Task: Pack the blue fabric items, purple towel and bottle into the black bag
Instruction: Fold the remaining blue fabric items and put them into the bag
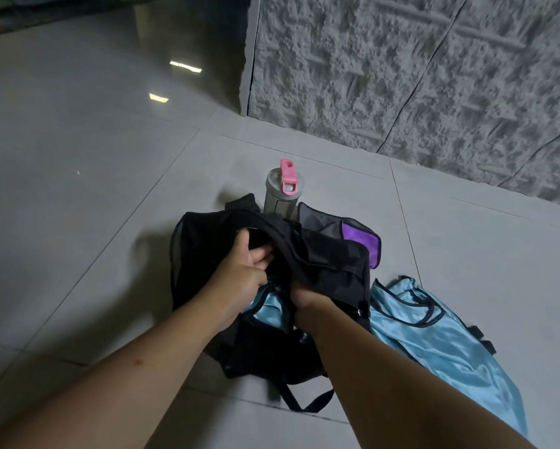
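Note:
The black bag (330,254) lies on the grey floor tiles, its mouth held open. My left hand (243,273) grips the bag's upper rim, fingers curled over the edge. My right hand (304,298) is pushed into the opening, fingers hidden by black fabric, over a shiny blue fabric item (269,307) that sits inside the bag. A second blue fabric item (434,338) with dark trim lies on the floor right of the bag. The purple towel (361,239) shows behind the bag. A grey bottle (280,192) with a pink lid stands upright just beyond.
A rough grey stone wall (418,76) runs along the far right. Glossy floor tiles (78,189) stretch to the left and front. A black strap (301,400) from the bag trails toward me.

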Demonstrator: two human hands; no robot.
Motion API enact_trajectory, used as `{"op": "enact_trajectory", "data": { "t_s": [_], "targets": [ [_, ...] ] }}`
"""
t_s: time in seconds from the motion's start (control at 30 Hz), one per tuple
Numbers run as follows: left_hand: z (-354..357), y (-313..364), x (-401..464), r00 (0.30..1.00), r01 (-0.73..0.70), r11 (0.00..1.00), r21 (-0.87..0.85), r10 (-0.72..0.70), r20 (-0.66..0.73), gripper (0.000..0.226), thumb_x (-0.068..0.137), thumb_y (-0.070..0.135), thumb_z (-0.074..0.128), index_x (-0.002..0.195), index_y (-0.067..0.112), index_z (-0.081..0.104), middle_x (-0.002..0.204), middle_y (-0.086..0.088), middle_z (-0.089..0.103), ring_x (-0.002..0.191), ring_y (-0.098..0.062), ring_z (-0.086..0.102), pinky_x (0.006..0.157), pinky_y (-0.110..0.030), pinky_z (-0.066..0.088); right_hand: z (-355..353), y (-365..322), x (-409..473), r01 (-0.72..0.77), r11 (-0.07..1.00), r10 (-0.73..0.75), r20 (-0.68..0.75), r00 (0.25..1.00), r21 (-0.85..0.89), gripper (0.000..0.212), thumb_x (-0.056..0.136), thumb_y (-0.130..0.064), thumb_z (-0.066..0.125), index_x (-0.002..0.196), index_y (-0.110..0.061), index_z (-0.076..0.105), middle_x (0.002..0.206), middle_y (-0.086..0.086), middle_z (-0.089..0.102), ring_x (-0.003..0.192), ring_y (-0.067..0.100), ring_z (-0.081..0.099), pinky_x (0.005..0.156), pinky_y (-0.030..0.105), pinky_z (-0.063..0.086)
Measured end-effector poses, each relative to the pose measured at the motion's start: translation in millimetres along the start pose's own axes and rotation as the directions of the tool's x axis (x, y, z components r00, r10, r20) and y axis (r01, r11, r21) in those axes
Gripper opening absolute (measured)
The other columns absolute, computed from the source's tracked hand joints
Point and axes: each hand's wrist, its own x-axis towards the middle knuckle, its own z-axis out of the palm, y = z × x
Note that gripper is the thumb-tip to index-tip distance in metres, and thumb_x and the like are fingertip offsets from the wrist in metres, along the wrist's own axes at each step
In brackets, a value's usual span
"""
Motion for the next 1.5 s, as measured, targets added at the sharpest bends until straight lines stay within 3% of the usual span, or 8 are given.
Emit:
{"op": "enact_trajectory", "data": {
  "t_s": [0.13, 0.3, 0.57, 0.77, 0.93, 1.07, 1.27, 1.5],
  "targets": [
    [1.2, -6.2, 1.3, 0.999, 0.045, 0.984, 0.172, -0.043, -0.013, 0.077, 0.091, -0.015, 0.042, 0.141, 0.042, 0.026, 0.125, 0.015, 0.056, 0.121, -0.009, 0.055, 0.087, -0.024, 0.05, -4.2, 6.1, 0.6, -0.106, 0.982, 0.121, 0.094, 0.988, -0.154, 0.05, 0.112, -0.027, 0.026, 0.15, 0.004, 0.037, 0.144, 0.016, 0.052, 0.1, 0.022, 0.054, 0.089, 0.033, 0.047],
    [-5.2, -33.2, 5.9, 0.992, 0.053, 0.708, 0.704, -0.117, 0.043, 0.009, 0.091, 0.035, 0.059, 0.095, 0.027, 0.062, 0.1, 0.0, 0.067, 0.092, -0.018, 0.065, 0.087, -0.044, 0.056, -3.8, -6.6, 4.4, -0.131, 0.903, 0.125, -0.04, 0.991, -0.409, 0.046, 0.111, -0.016, 0.029, 0.152, 0.005, 0.029, 0.159, 0.018, 0.034, 0.143, 0.03, 0.037, 0.102, 0.034, 0.037],
    [-7.7, -47.9, 3.6, 0.996, -0.037, 0.296, 0.955, -0.068, 0.06, 0.039, 0.102, 0.046, 0.041, 0.126, 0.018, 0.054, 0.131, -0.006, 0.054, 0.129, -0.03, 0.044, 0.107, -0.041, 0.041, -23.8, -25.9, 2.7, -0.066, 0.657, -0.027, -0.11, 0.994, -0.751, 0.057, 0.11, -0.033, 0.033, 0.158, -0.008, 0.016, 0.165, 0.013, 0.02, 0.148, 0.03, 0.025, 0.12, 0.037, 0.022],
    [-8.5, -35.2, -1.5, 0.981, -0.033, -0.057, 0.998, -0.194, 0.021, 0.059, 0.103, 0.055, 0.015, 0.116, 0.023, 0.063, 0.116, -0.002, 0.066, 0.109, -0.027, 0.059, 0.11, -0.049, 0.024, -29.5, -17.2, -6.1, -0.054, 0.651, -0.012, -0.081, 0.997, -0.757, 0.058, 0.109, -0.033, 0.04, 0.158, -0.01, 0.022, 0.165, 0.013, 0.02, 0.148, 0.031, 0.026, 0.12, 0.037, 0.023],
    [-4.3, -18.0, -1.4, 0.99, -0.091, -0.044, 0.995, -0.113, 0.085, 0.038, 0.106, 0.03, 0.025, 0.096, 0.02, 0.06, 0.1, 0.001, 0.064, 0.081, -0.019, 0.054, 0.089, -0.038, 0.039, -29.0, -19.0, -17.5, -0.064, 0.412, 0.006, -0.068, 0.998, -0.909, 0.055, 0.111, -0.03, 0.028, 0.159, -0.006, 0.015, 0.167, 0.014, 0.012, 0.153, 0.027, 0.016, 0.12, 0.035, 0.014],
    [-4.8, -17.6, 2.5, 0.985, -0.01, 0.032, 0.999, -0.175, 0.015, 0.048, 0.105, 0.047, 0.03, 0.072, 0.019, 0.05, 0.074, 0.001, 0.058, 0.066, -0.017, 0.054, 0.064, -0.031, 0.043, -26.9, -14.4, -25.3, -0.062, 0.332, 0.075, -0.04, 0.996, -0.941, 0.049, 0.109, -0.018, 0.037, 0.156, -0.008, 0.028, 0.162, 0.015, 0.029, 0.147, 0.03, 0.03, 0.118, 0.038, 0.024],
    [13.2, -21.4, 0.8, 0.914, -0.09, -0.093, 0.992, -0.403, 0.045, 0.046, 0.099, 0.053, 0.041, 0.119, 0.017, 0.061, 0.115, -0.002, 0.065, 0.1, -0.022, 0.062, 0.089, -0.036, 0.052, -30.6, -4.6, -30.7, -0.015, 0.134, -0.056, -0.022, 0.998, -0.991, 0.053, 0.103, -0.041, 0.046, 0.15, -0.017, 0.044, 0.156, 0.012, 0.04, 0.142, 0.034, 0.037, 0.116, 0.049, 0.029],
    [21.6, -31.9, 3.2, 0.892, -0.122, -0.049, 0.991, -0.442, 0.088, 0.033, 0.102, 0.036, 0.036, 0.09, 0.016, 0.059, 0.109, -0.01, 0.067, 0.095, -0.025, 0.063, 0.087, -0.038, 0.053, -33.8, 16.3, -52.5, 0.055, 0.018, -0.316, 0.046, 0.948, -0.998, 0.027, 0.093, -0.02, 0.057, 0.118, -0.017, 0.065, 0.123, 0.01, 0.064, 0.115, 0.036, 0.06, 0.093, 0.043, 0.049]
  ]
}}
